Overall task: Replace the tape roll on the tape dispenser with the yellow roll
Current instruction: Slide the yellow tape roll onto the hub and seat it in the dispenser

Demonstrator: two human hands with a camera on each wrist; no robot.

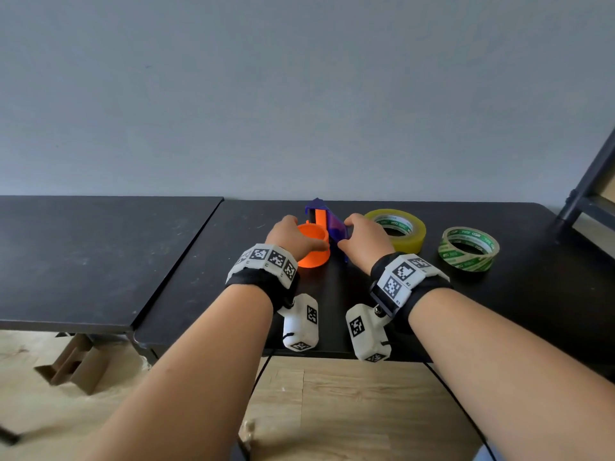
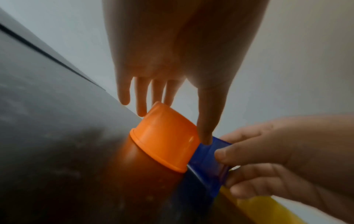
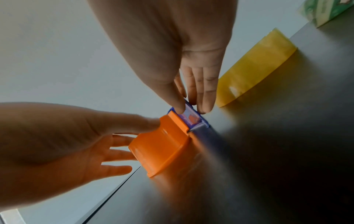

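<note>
At the back of the desk (image 1: 366, 311), the tape dispenser (image 1: 327, 227) lies with its orange hub (image 1: 312, 247) bare. The left hand (image 1: 286, 237) cups that hub with spread, nearly straight fingers; the right hand (image 1: 362, 241) pinches the blue frame. The yellow roll (image 1: 399, 227) sits just right of the dispenser, the green-printed roll (image 1: 469, 249) farther right. The old roll seems off already; next, grab the yellow roll and seat it squarely over the hub.

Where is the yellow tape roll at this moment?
In the head view the yellow tape roll lies flat on the black table, right of the dispenser, just beyond the right hand, with the green-printed roll further right.
</note>
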